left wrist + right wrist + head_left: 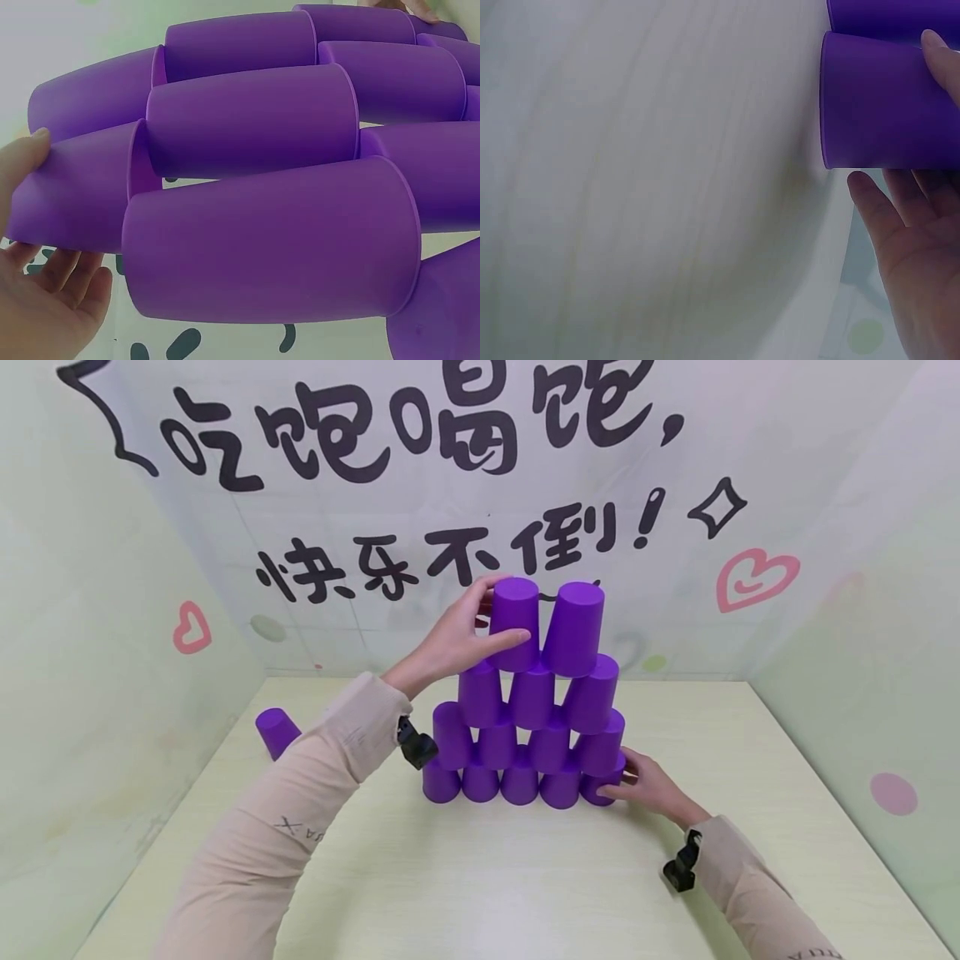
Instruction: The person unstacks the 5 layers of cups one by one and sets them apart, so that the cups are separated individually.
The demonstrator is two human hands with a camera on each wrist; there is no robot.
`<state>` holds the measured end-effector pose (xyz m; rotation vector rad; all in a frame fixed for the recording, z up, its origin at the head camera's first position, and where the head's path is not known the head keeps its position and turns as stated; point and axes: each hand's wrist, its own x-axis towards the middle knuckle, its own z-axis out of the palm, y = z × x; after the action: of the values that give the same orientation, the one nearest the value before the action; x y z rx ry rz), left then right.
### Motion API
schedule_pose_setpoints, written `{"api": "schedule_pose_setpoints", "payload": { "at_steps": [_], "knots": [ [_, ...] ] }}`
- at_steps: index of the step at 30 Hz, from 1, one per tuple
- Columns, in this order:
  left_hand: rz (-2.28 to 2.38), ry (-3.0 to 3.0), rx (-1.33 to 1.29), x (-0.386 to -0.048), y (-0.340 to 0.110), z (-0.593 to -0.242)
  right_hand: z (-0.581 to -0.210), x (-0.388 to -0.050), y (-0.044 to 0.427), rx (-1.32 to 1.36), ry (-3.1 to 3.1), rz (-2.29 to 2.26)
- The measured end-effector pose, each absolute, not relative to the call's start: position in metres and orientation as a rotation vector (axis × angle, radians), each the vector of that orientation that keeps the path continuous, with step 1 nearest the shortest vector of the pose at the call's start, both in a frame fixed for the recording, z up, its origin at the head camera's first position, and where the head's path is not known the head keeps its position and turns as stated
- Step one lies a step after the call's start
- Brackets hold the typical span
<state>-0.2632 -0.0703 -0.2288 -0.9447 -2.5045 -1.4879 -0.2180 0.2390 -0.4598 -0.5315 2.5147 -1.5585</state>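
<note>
Upside-down purple cups form a tiered wall on the table, with several cups in the bottom row, three in the third row and two on top. My left hand holds the top-left cup, thumb in front and fingers behind; this cup rests on the tier below in the left wrist view. Beside it stands the other top cup. Low on the right, my right hand is around the end cup of the bottom row, thumb on one side and fingers at the other.
A single purple cup stands apart at the table's left, partly hidden by my left sleeve. The pale table meets printed walls at the back and sides.
</note>
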Motion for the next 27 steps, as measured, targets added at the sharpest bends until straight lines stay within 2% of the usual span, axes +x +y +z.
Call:
{"api": "schedule_pose_setpoints", "payload": {
  "at_steps": [14, 23, 27],
  "knots": [
    [-1.499, -2.476, -0.947, -0.257, -0.088, -0.206, -0.460, -0.218, 0.239, -0.527, 2.508, -1.565],
    [-1.483, -2.486, -0.890, -0.230, -0.115, -0.175, -0.462, -0.219, 0.239, -0.512, 2.518, -1.554],
    [-1.460, -2.490, -0.849, -0.236, -0.136, -0.179, -0.464, -0.220, 0.239, -0.509, 2.521, -1.550]
  ]
}}
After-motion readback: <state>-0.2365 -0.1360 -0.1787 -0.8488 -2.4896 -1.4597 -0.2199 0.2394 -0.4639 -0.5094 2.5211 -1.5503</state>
